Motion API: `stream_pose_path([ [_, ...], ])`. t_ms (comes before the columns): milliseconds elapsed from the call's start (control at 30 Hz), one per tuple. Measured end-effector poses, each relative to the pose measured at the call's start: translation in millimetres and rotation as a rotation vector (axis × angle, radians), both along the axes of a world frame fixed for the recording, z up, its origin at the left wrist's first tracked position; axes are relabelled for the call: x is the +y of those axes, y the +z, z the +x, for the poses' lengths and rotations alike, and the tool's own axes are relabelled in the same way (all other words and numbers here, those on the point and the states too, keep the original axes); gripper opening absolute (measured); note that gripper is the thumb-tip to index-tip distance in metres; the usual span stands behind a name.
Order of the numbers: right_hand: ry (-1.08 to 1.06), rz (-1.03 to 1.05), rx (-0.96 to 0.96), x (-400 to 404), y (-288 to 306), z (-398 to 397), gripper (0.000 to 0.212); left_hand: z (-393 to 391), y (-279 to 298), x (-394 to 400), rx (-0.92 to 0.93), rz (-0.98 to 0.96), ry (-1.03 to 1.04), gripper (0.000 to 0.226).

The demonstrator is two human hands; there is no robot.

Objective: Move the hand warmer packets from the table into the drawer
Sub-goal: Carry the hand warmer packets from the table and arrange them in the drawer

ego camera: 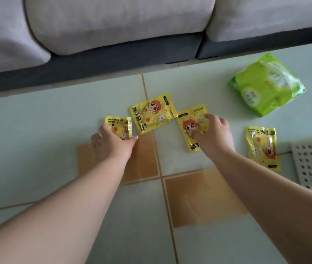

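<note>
Yellow foil hand-warmer packets w/ an orange-haired cartoon figure lie on a pale green tiled surface point(37, 126), four in all. Left packet point(119, 125), centre-left of frame, is gripped by the left hand point(111, 144): fingers curl over its near edge, thumb on the right side, packet partly folded. Middle packet point(152, 113) lies flat just beside it, above centre, untouched. Third packet point(187, 126), right of centre, is under the right hand point(213, 133); fingers bent down onto it and pinching its far end, near end w/ black lettering sticks out below the hand. Fourth packet point(262, 147) lies apart at mid-right, flat, near a white perforated plastic panel point(311, 162) at the right edge. Green-and-white crinkled plastic bag point(265, 84) sits upper right. Grey fabric sofa w/ dark base point(113, 35) fills the top of frame. Orange-brown tile patches point(199, 197) show in the lower centre.
</note>
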State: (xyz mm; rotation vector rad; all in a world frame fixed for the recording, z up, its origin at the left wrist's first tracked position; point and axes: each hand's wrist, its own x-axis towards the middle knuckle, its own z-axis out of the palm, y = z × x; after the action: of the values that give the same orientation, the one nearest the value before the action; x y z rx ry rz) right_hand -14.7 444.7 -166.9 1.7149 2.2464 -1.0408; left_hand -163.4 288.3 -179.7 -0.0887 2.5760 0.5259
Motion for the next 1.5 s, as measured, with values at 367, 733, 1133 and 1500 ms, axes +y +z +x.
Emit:
stream_pose_path([
  [367, 0.0, 0.024, -0.117, 7.3, -16.4, -9.6, 0.095, -8.7, -14.4, 1.0, 0.071, -0.017, 0.044, 0.084],
  [733, -0.096, -0.07, -0.079, -0.6, -4.0, 24.8, 0.03, -16.0, -10.8, -2.9, -0.038, -0.005, -0.143, 0.067],
  [1133, -0.121, 0.047, -0.047, 0.2, -16.0, 52.6, 0.035, 30.1, -16.5, 11.4, 0.059, -0.13, -0.432, 0.05],
  [1500, -0.29, 0.257, -0.042, 27.6, -20.8, 104.4, 0.056, -14.8, -16.9, 63.4, 0.276, -0.051, -0.853, 0.063],
])
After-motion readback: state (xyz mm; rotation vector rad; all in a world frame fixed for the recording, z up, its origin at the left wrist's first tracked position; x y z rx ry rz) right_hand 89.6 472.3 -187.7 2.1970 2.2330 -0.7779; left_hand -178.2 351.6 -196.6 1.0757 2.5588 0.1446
